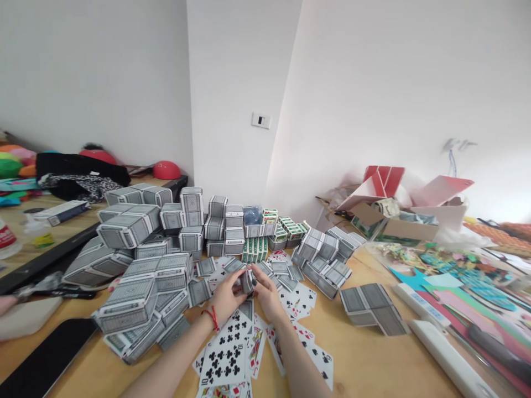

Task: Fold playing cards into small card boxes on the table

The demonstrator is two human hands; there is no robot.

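My left hand (227,293) and my right hand (265,292) meet at the middle of the table. Between their fingers is a grey-backed playing card (248,281), partly hidden by the fingers; whether it is one card or several folded together I cannot tell. A red string bracelet (214,318) circles my left wrist. Under and in front of my forearms lie loose playing cards (226,351), several face up. Blocks folded from grey-backed cards (128,298) are stacked to the left and behind. More card blocks (326,260) stand right of my hands.
Green-and-white card boxes (255,249) stand behind my hands. A folded card piece (371,307) rests at right, near a white power strip (421,304) and coloured paper (468,326). At left lie a black phone-like slab (53,354) and a white box (62,213).
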